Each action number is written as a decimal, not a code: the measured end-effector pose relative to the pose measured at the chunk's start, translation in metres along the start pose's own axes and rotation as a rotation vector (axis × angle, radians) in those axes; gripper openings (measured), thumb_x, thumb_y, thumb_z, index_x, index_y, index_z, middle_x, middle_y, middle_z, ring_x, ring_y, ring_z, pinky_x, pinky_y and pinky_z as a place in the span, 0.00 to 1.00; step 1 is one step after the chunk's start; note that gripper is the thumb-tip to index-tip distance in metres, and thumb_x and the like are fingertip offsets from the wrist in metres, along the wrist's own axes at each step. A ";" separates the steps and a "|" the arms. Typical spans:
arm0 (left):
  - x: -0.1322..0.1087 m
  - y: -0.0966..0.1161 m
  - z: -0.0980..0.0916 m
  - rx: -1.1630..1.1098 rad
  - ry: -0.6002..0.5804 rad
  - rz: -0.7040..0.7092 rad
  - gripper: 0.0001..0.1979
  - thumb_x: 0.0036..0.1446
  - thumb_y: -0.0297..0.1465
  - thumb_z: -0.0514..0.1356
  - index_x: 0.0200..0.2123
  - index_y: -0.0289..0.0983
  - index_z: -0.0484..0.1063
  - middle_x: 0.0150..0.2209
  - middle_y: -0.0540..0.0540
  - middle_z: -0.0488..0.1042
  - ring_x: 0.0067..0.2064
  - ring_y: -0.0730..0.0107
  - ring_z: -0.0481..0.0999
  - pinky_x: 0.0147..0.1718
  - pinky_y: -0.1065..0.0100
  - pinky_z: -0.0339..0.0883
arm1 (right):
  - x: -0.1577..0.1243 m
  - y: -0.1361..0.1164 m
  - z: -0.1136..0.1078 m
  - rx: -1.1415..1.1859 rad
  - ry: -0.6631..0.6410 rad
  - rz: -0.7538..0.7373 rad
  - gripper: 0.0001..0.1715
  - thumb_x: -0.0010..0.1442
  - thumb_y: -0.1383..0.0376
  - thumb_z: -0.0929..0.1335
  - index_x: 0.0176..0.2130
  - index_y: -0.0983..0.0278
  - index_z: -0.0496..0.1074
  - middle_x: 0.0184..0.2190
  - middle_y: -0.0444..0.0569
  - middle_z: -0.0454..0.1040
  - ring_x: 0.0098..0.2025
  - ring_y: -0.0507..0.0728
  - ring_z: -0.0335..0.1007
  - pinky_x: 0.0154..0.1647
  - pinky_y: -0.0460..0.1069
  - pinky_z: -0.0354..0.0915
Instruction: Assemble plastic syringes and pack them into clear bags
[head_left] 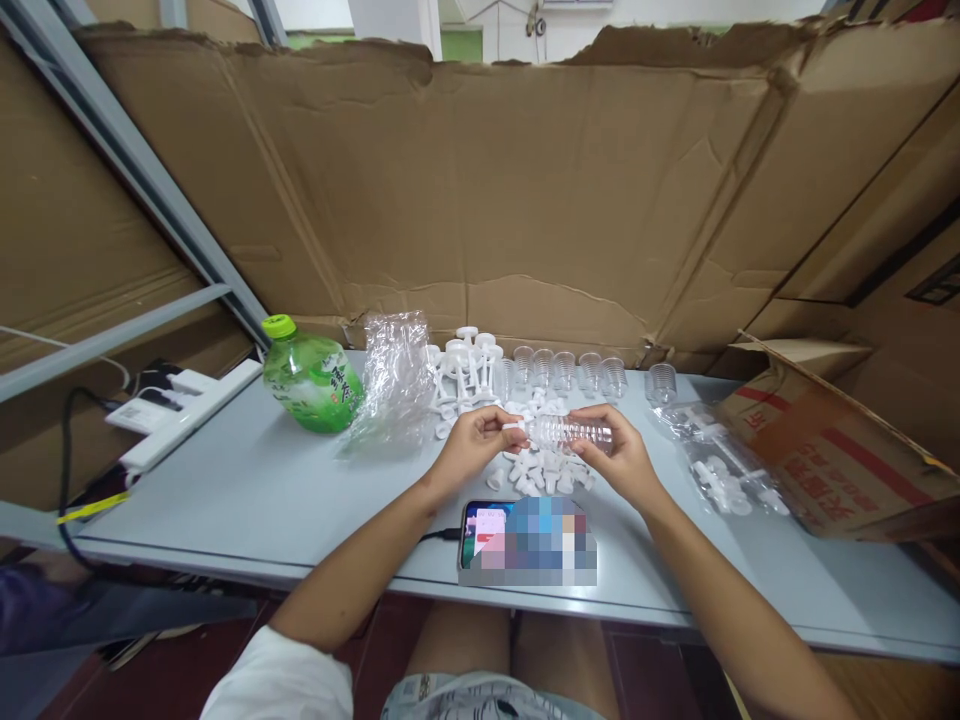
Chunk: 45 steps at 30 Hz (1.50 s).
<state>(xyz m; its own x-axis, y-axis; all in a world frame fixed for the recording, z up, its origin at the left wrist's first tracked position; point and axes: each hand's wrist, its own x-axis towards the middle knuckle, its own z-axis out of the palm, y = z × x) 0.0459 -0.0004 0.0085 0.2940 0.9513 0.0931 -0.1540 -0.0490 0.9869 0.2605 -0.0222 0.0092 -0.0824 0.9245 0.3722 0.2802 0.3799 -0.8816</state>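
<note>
Above the table, my right hand [611, 450] grips a clear ribbed plastic bottle [559, 431] lying sideways. At its left end my left hand [484, 437] pinches a small white plastic piece [517, 426], its shape partly hidden by the fingers. Below and behind the hands lies a heap of small white plastic parts [551, 470]. White rod-like parts with round discs [469, 365] are piled behind my left hand. Several clear ribbed cups [565, 370] stand in a row at the back, with another clear cup [661, 383] farther right.
A phone [487, 535], partly blurred, lies at the front with a cable. On the left are a green bottle [311, 378], crumpled clear plastic [394, 385] and a power strip [191, 415]. To the right, a bag of white parts [720, 470] lies beside a cardboard box [840, 440].
</note>
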 end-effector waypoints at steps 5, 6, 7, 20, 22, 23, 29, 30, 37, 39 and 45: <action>0.001 0.005 -0.002 -0.012 0.005 -0.051 0.17 0.46 0.41 0.65 0.28 0.32 0.70 0.25 0.46 0.77 0.28 0.69 0.78 0.31 0.68 0.74 | 0.001 -0.001 -0.001 -0.014 -0.037 -0.117 0.19 0.50 0.60 0.72 0.42 0.58 0.67 0.43 0.50 0.71 0.49 0.60 0.67 0.50 0.56 0.63; 0.001 0.005 -0.003 -0.014 0.002 -0.052 0.17 0.46 0.41 0.65 0.28 0.32 0.70 0.25 0.46 0.77 0.28 0.69 0.78 0.31 0.68 0.74 | 0.001 -0.001 -0.001 -0.010 -0.041 -0.135 0.20 0.50 0.61 0.72 0.42 0.58 0.66 0.44 0.50 0.71 0.50 0.61 0.66 0.51 0.56 0.63; 0.001 0.005 -0.004 -0.019 0.002 -0.049 0.17 0.46 0.41 0.65 0.29 0.32 0.70 0.25 0.46 0.77 0.28 0.69 0.78 0.31 0.68 0.74 | 0.001 0.000 -0.002 -0.005 -0.045 -0.147 0.20 0.50 0.61 0.73 0.42 0.58 0.66 0.45 0.51 0.71 0.51 0.61 0.65 0.52 0.57 0.62; 0.000 0.004 -0.002 0.048 -0.057 0.047 0.15 0.46 0.34 0.66 0.36 0.33 0.71 0.34 0.45 0.76 0.35 0.69 0.78 0.37 0.66 0.74 | -0.002 -0.004 -0.002 -0.019 -0.093 -0.168 0.19 0.49 0.62 0.73 0.42 0.58 0.67 0.45 0.52 0.71 0.50 0.61 0.67 0.51 0.58 0.63; 0.000 0.001 -0.003 0.101 -0.043 0.106 0.13 0.47 0.33 0.65 0.36 0.34 0.71 0.39 0.43 0.75 0.37 0.69 0.77 0.38 0.67 0.74 | -0.002 -0.004 -0.003 -0.031 -0.081 -0.136 0.20 0.49 0.61 0.73 0.42 0.58 0.67 0.44 0.52 0.72 0.49 0.62 0.67 0.51 0.58 0.63; -0.001 -0.001 -0.003 0.133 -0.035 0.136 0.12 0.47 0.32 0.65 0.36 0.34 0.71 0.41 0.43 0.74 0.39 0.68 0.76 0.39 0.67 0.73 | -0.002 -0.004 -0.003 -0.034 -0.075 -0.125 0.20 0.49 0.61 0.73 0.42 0.58 0.67 0.44 0.51 0.72 0.49 0.62 0.68 0.51 0.58 0.63; -0.004 -0.003 -0.001 0.378 0.000 0.346 0.09 0.50 0.29 0.62 0.37 0.35 0.72 0.39 0.43 0.75 0.42 0.67 0.76 0.41 0.68 0.71 | -0.002 -0.007 -0.002 -0.034 -0.058 -0.090 0.17 0.50 0.61 0.72 0.41 0.59 0.68 0.41 0.50 0.73 0.45 0.61 0.69 0.47 0.55 0.65; -0.005 -0.002 -0.002 0.427 0.008 0.389 0.09 0.50 0.29 0.61 0.37 0.36 0.72 0.39 0.44 0.75 0.41 0.67 0.76 0.40 0.68 0.71 | -0.002 -0.008 -0.002 -0.034 -0.053 -0.080 0.17 0.50 0.61 0.72 0.40 0.59 0.68 0.40 0.50 0.73 0.45 0.60 0.70 0.46 0.55 0.65; -0.007 0.005 -0.004 0.684 -0.018 0.701 0.07 0.53 0.29 0.59 0.38 0.38 0.73 0.39 0.44 0.77 0.43 0.66 0.76 0.45 0.63 0.69 | 0.000 -0.003 0.000 0.073 -0.010 0.086 0.17 0.49 0.56 0.72 0.37 0.60 0.69 0.37 0.48 0.72 0.38 0.59 0.71 0.38 0.53 0.69; -0.007 0.005 -0.004 0.690 -0.027 0.724 0.07 0.54 0.28 0.59 0.38 0.38 0.73 0.40 0.44 0.77 0.43 0.66 0.76 0.45 0.64 0.69 | 0.000 -0.002 0.001 0.164 -0.022 0.152 0.18 0.48 0.55 0.72 0.37 0.60 0.69 0.36 0.48 0.72 0.33 0.57 0.71 0.32 0.52 0.71; -0.008 0.002 -0.003 0.678 -0.002 0.742 0.08 0.54 0.28 0.59 0.39 0.38 0.73 0.40 0.44 0.77 0.44 0.66 0.76 0.46 0.64 0.70 | 0.001 -0.002 0.005 0.348 -0.029 0.243 0.16 0.48 0.55 0.72 0.34 0.60 0.70 0.29 0.44 0.72 0.25 0.55 0.72 0.29 0.53 0.70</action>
<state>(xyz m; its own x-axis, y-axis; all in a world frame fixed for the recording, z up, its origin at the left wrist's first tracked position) 0.0403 -0.0066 0.0092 0.3433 0.6091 0.7150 0.2704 -0.7931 0.5458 0.2552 -0.0220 0.0094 -0.0818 0.9871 0.1377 -0.0440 0.1344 -0.9899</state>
